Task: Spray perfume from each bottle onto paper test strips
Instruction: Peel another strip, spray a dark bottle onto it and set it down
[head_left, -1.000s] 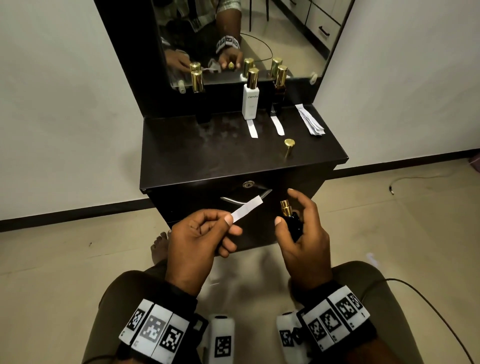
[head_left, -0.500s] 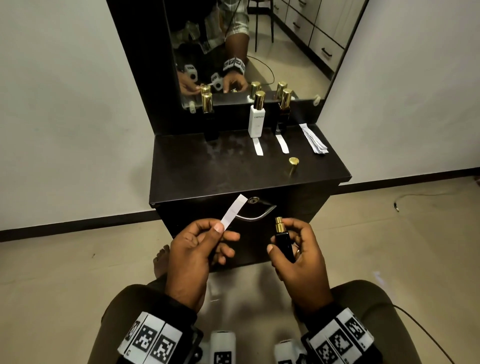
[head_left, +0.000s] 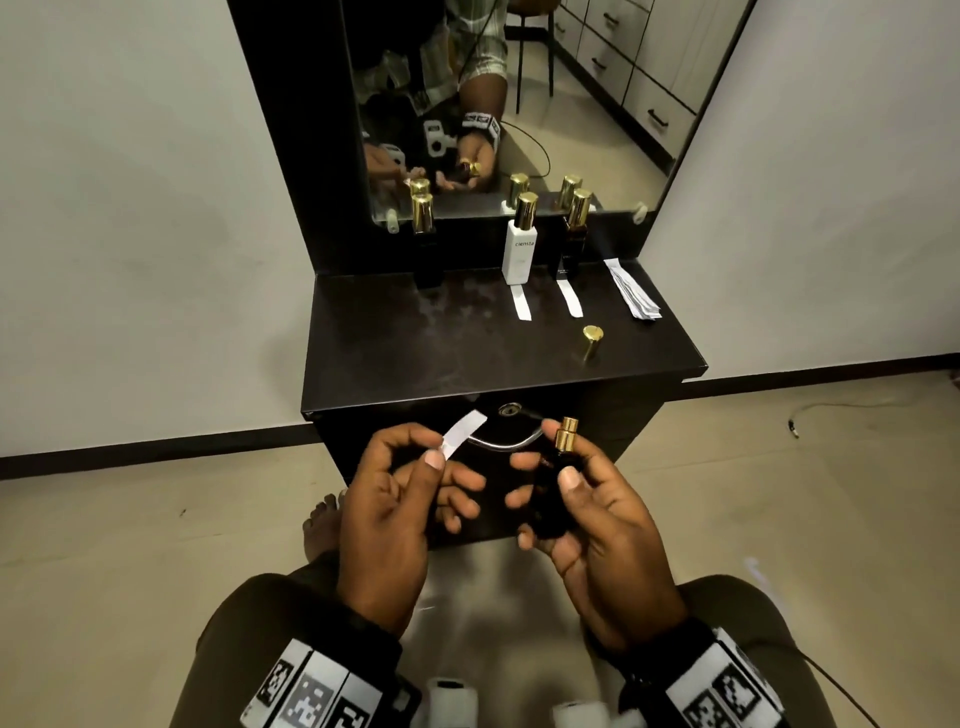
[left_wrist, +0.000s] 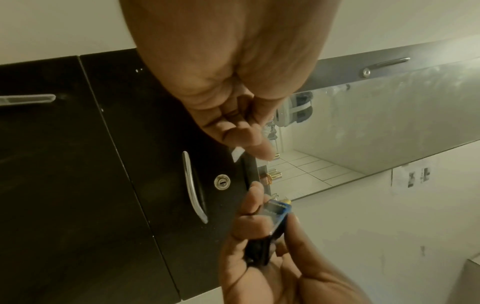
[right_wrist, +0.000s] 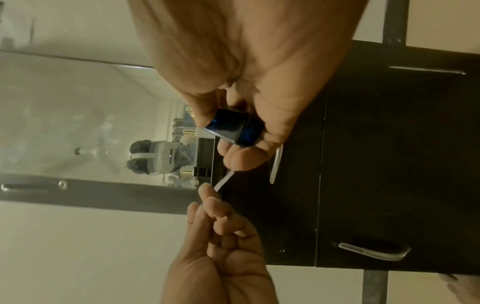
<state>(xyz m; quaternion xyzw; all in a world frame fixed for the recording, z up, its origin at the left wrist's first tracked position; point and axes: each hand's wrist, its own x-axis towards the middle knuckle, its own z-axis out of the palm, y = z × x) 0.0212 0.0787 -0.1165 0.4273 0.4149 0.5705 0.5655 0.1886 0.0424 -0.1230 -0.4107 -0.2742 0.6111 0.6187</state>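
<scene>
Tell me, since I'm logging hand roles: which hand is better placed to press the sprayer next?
Right. The right hand already grips the uncapped dark bottle; the left hand pinches the test strip.

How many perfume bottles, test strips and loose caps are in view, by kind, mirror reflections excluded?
Capped bottles on the dresser: 3
Uncapped bottle, right hand: 1
Single strips: 3
Strip stacks: 1
Loose caps: 1
Total: 9

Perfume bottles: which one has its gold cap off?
The dark bottle held in the right hand; its bare spray nozzle shows. The three bottles by the mirror are capped.
</scene>
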